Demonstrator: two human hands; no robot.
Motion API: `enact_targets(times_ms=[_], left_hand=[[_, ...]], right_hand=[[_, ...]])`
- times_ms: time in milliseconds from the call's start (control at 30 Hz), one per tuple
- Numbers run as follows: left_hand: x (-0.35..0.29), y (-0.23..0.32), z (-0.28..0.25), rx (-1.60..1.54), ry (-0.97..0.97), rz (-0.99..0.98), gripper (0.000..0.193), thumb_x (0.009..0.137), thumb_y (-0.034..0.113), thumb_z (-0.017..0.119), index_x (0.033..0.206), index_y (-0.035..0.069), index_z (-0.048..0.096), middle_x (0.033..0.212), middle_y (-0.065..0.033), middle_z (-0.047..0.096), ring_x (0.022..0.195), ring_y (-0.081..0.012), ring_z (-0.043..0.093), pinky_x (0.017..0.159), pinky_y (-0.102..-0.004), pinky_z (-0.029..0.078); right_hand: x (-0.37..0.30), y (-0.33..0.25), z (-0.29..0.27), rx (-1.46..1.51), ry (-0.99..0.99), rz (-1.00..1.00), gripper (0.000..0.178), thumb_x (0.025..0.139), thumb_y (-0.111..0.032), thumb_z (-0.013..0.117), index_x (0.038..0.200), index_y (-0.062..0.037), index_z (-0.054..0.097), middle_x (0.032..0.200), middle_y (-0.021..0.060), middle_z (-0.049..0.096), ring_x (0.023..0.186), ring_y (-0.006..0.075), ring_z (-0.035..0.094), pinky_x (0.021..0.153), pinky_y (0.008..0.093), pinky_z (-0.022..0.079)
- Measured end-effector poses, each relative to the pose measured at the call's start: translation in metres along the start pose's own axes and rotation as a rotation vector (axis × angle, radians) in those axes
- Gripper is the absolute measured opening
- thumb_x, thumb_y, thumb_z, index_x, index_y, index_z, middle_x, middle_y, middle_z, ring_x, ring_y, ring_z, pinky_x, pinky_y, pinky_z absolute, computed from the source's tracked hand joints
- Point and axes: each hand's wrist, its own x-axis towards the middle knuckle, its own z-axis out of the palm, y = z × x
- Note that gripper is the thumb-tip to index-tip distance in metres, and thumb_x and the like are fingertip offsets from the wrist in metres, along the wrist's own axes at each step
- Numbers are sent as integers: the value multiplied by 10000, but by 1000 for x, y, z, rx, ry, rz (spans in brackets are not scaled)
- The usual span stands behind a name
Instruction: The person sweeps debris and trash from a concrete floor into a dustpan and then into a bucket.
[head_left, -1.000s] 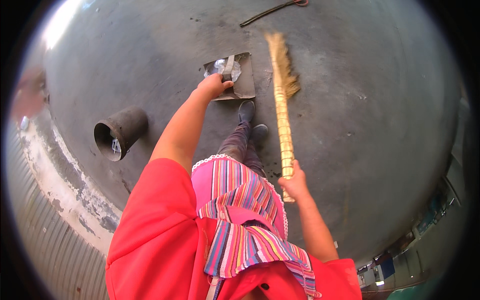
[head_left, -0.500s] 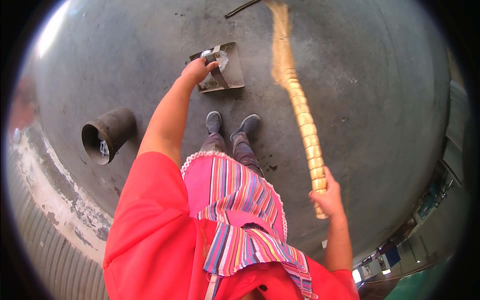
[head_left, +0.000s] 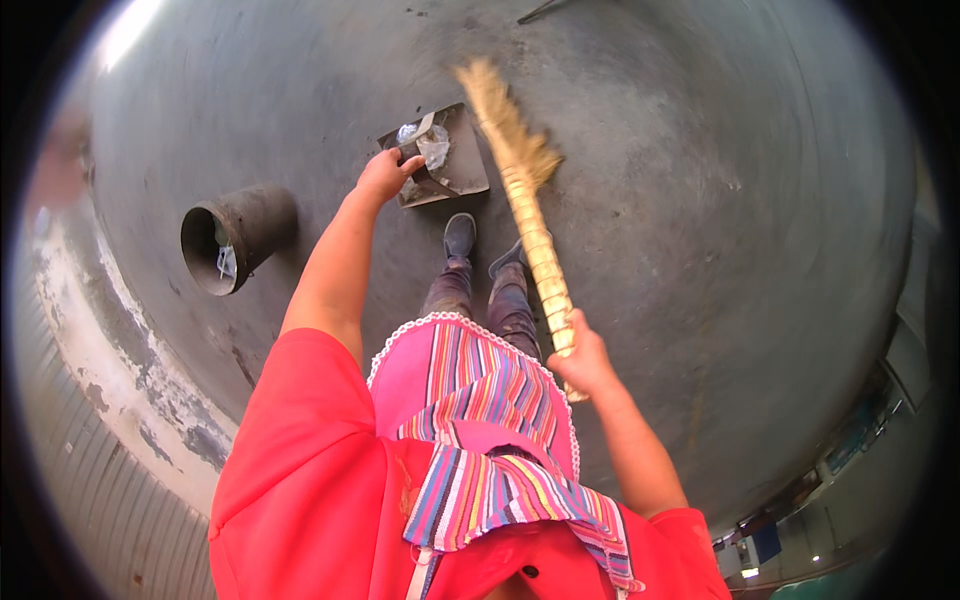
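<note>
My left hand [head_left: 385, 174] is wrapped round the dark handle of a metal dustpan [head_left: 466, 178]. Inside the pan lie crumpled clear plastic [head_left: 434, 147] and some dark dirt. In my right hand [head_left: 586, 362] is the lower end of a straw broom [head_left: 532, 232] with a bound, ringed handle. Its bristles [head_left: 500, 108] fan out just right of the dustpan and look slightly blurred. Whether they touch the floor I cannot tell.
A dark cylindrical bin [head_left: 255, 228] lies on its side at left, with a pale scrap [head_left: 227, 262] in its mouth. Beyond it runs a peeling white wall base [head_left: 130, 340]. A thin dark rod [head_left: 538, 12] lies at the far edge. My shoes [head_left: 460, 236] stand just behind the dustpan.
The broom has swung left and in toward the dustpan, its handle now nearer my body. My left hand keeps its grip on the dustpan. The whole view has shifted a little.
</note>
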Motion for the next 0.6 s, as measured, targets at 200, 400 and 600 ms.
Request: enact_targets(times_ms=[200, 400, 600], left_hand=[[-6, -37, -6, 15, -12, -12, 549, 799, 532, 577, 885, -8, 625, 900, -188, 628, 884, -320, 595, 766, -400, 453], [-39, -88, -11, -51, 56, -59, 519, 800, 507, 602, 780, -12, 624, 725, -131, 635, 707, -268, 617, 662, -377, 464], [-71, -145, -3, -172, 100, -160, 503, 801, 486, 609, 843, -15, 624, 814, -147, 625, 761, -255, 591, 691, -369, 458]], right_hand=[[-70, -16, 6, 33, -108, -67, 692, 638, -118, 657, 1277, -73, 396, 932, 183, 618, 858, 298, 604, 755, 351, 474], [-77, -26, -27, -18, 50, 12, 766, 627, -68, 627, 1337, -15, 347, 940, 151, 614, 822, 197, 606, 758, 283, 475], [8, -51, -1, -27, 46, -6, 704, 617, -72, 626, 1267, 29, 375, 861, 157, 613, 737, 219, 604, 679, 327, 494]])
